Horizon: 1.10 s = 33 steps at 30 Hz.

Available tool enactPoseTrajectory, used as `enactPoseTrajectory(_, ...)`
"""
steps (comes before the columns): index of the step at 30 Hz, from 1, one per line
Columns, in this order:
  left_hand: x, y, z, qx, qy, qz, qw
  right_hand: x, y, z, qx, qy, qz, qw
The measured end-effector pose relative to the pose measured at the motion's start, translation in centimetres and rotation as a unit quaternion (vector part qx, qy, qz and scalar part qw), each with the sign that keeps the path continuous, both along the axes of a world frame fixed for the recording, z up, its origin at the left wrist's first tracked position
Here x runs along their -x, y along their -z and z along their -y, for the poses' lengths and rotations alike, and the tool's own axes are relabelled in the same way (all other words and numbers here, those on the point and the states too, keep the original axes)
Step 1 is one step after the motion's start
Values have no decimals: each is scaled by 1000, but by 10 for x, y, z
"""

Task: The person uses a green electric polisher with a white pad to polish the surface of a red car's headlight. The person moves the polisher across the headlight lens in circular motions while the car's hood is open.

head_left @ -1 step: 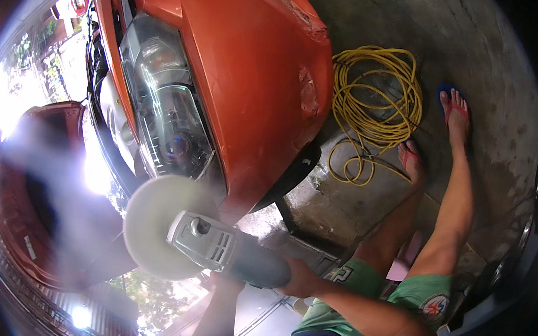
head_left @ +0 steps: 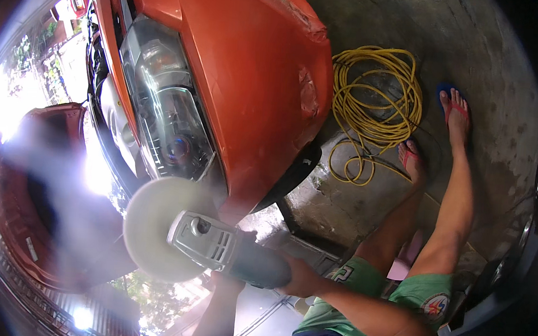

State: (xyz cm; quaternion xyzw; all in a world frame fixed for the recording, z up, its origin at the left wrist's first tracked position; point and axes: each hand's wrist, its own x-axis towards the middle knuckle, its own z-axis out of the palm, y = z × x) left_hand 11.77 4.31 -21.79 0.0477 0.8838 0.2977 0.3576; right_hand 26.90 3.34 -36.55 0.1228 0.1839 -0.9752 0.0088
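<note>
A grey angle polisher fills the lower middle of the view, its round whitish disc blurred by spinning. My right hand is wrapped round the rear of its body. Under the tool's head, my left hand grips it from below, with most of its fingers hidden. Beyond the disc sits the clear headlight of an orange car. The disc overlaps the lower end of that headlight in the view; whether they touch, I cannot tell.
The orange bumper has scraped, dented patches. A coiled yellow hose lies on the concrete floor near my sandalled feet. A dark red car panel stands at the left, in glare.
</note>
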Motion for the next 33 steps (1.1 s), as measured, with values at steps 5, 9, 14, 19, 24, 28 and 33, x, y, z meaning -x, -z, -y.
enactPoseTrajectory(5,20,15,-32,-80,-61,130,986,7,9,-30,23,18,10,1000)
enactPoseTrajectory(9,15,19,-58,-27,-91,103,990,11,15,-46,50,10,9,999)
enactPoseTrajectory(14,18,15,-65,4,10,18,1000,16,11,-55,78,22,-12,997)
enactPoseTrajectory(19,41,23,-68,22,14,34,999,30,18,-78,86,7,4,996)
enactPoseTrajectory(24,32,9,-67,-27,5,45,999,32,14,-84,59,-25,-21,998)
enactPoseTrajectory(28,48,14,-70,-24,19,47,998,40,15,-101,56,15,8,998)
enactPoseTrajectory(33,59,28,-90,47,8,31,998,46,22,-112,74,11,22,997)
